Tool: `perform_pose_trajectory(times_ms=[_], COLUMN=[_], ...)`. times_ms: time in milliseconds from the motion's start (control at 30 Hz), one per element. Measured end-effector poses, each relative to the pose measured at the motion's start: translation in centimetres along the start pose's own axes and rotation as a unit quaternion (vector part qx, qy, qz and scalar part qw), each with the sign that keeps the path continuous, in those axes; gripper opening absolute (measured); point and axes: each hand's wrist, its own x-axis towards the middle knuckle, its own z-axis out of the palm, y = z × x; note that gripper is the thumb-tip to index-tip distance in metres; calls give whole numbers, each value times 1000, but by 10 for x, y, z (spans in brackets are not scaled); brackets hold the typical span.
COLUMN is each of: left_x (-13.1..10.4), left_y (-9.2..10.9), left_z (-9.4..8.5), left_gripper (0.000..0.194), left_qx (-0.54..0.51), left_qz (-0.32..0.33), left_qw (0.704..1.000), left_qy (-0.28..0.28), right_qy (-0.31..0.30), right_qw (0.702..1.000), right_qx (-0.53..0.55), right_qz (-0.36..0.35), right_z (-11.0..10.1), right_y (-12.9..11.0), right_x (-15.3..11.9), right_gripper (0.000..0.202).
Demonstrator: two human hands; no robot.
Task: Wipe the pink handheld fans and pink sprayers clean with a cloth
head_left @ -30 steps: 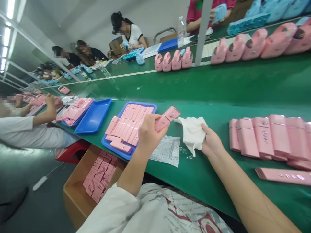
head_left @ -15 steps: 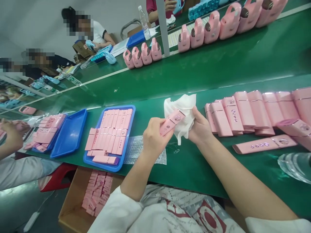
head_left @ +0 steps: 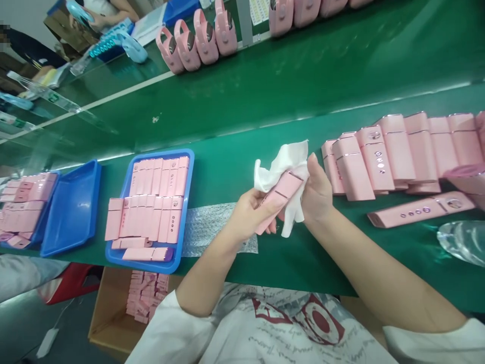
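Observation:
My left hand is closed around a slim pink handheld device, tilted up to the right, its plain side with a dark slot facing me. A crumpled white cloth lies behind and around the device's upper end. My right hand holds the cloth against the device from the right; some of its fingers are hidden behind. Both hands are above the green table. Below and left of them lies a sheet of bubble wrap.
Left stands a blue tray of pink devices, with another blue tray beyond. On the right are a row of pink devices, a single one and a clear bottle. A cardboard box sits below; pink handled items line the shelf.
The device has been turned over, from its side with round buttons to its plain side, and now lies against the cloth. The camera view has tilted down and shifted right.

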Motion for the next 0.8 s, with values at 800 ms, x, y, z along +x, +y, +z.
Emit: perform_pose_trajectory(times_ms=[800], left_x=[2], left_y=[-27], left_z=[10], left_gripper=[63], left_qx=[66], left_qz=[65], left_qw=[996], left_qy=[14], right_qy=[133], right_qw=[956], right_qx=[130], right_qz=[-227], right_z=[-5], right_y=[4], right_x=[11], right_gripper=[25])
